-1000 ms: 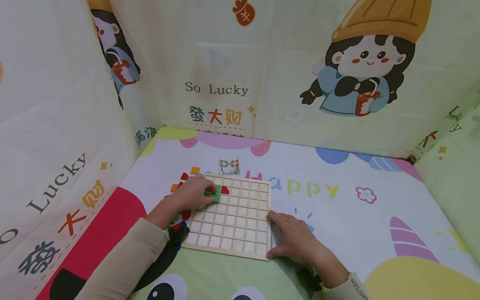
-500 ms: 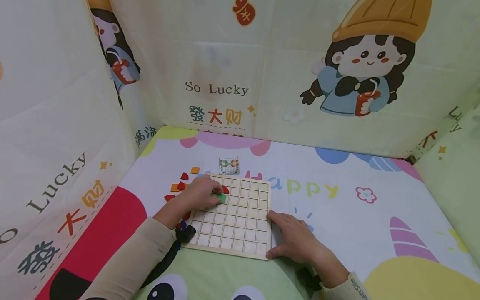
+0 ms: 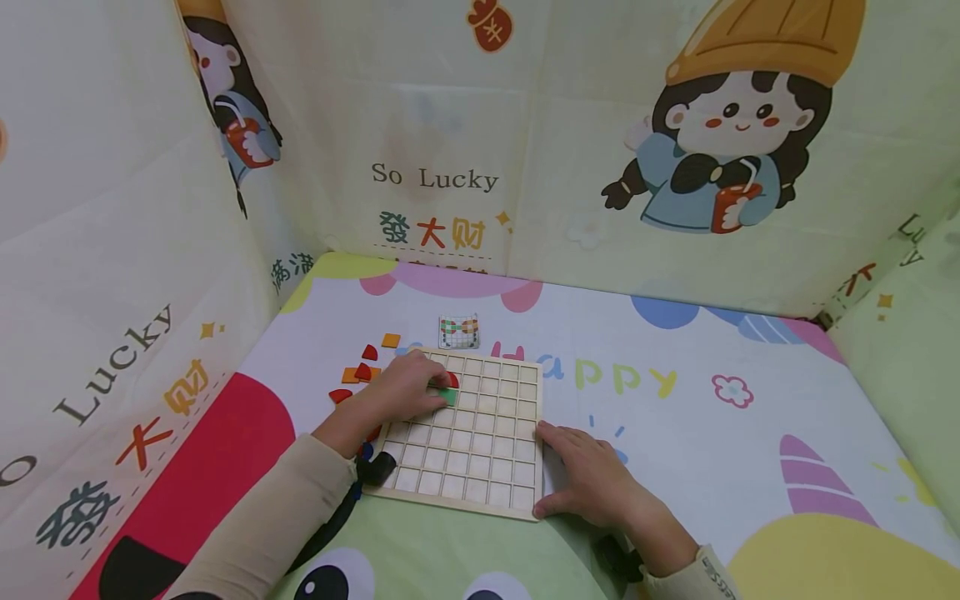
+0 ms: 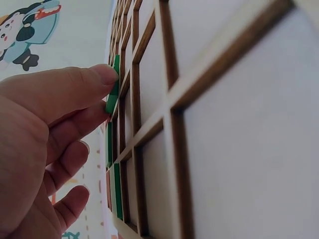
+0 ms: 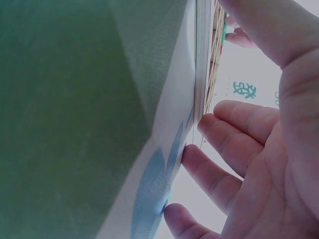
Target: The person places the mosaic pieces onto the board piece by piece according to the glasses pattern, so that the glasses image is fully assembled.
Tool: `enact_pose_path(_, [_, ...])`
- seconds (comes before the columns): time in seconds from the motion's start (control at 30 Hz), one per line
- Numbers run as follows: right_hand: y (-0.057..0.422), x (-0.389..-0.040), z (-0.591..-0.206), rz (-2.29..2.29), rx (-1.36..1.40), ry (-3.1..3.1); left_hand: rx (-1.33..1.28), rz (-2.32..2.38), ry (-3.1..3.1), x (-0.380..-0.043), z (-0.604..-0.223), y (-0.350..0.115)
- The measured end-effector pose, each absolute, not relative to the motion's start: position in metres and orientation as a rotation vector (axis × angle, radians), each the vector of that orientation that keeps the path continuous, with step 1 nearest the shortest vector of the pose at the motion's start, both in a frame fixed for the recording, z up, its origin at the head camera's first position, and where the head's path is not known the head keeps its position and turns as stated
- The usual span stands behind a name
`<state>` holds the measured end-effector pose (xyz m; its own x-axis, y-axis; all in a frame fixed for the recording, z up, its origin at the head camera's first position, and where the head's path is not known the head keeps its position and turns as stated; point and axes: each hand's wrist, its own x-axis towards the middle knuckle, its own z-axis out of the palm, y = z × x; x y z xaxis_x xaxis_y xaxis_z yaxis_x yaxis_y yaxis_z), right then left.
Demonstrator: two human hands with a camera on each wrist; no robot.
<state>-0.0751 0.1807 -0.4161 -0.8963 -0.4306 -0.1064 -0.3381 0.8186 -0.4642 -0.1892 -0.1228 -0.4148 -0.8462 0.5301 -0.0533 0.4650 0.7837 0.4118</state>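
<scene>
A pale wooden grid board [image 3: 480, 467] lies on the printed cloth. Over its upper left part, my left hand [image 3: 405, 387] pinches a green tile [image 4: 113, 94] between thumb and index finger. The tile stands tilted at the grid slats in the left wrist view. Just beyond it a red rounded tile [image 3: 453, 379] sits in the grid, partly covered by my fingers. Another green tile [image 4: 117, 189] lies in the board below my fingertips. My right hand [image 3: 592, 479] rests along the board's right edge, thumb near the front corner, fingers extended.
Left of the board lie loose red pieces [image 3: 341, 396] and orange ones, some behind my left arm. An orange square [image 3: 391, 341] lies near the far left corner. Behind the board is a small pattern card [image 3: 458, 332]. Printed cloth walls [image 3: 555, 208] stand around the table.
My left hand has shifted right across the board with the green tile, which is now just below the red rounded tile. My right hand has stayed at the board's edge.
</scene>
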Motion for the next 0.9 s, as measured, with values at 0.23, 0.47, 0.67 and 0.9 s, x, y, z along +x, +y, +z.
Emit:
enact_pose_path(0.23, [0.181, -0.075, -0.416, -0.661, -0.600, 2.799, 0.787, 0.586, 2.804, -0.189, -0.414, -0.121])
enact_pose_path(0.47, [0.181, -0.075, -0.417, -0.655, -0.608, 2.803, 0.749, 0.607, 2.824, -0.187, -0.412, -0.128])
enact_pose_path(0.67, [0.182, -0.075, -0.416, -0.649, -0.616, 2.805, 0.696, 0.606, 2.826, -0.187, -0.408, -0.136])
enact_pose_path(0.9, [0.182, -0.075, -0.416, -0.646, -0.620, 2.800, 0.658, 0.607, 2.834, -0.183, -0.405, -0.149])
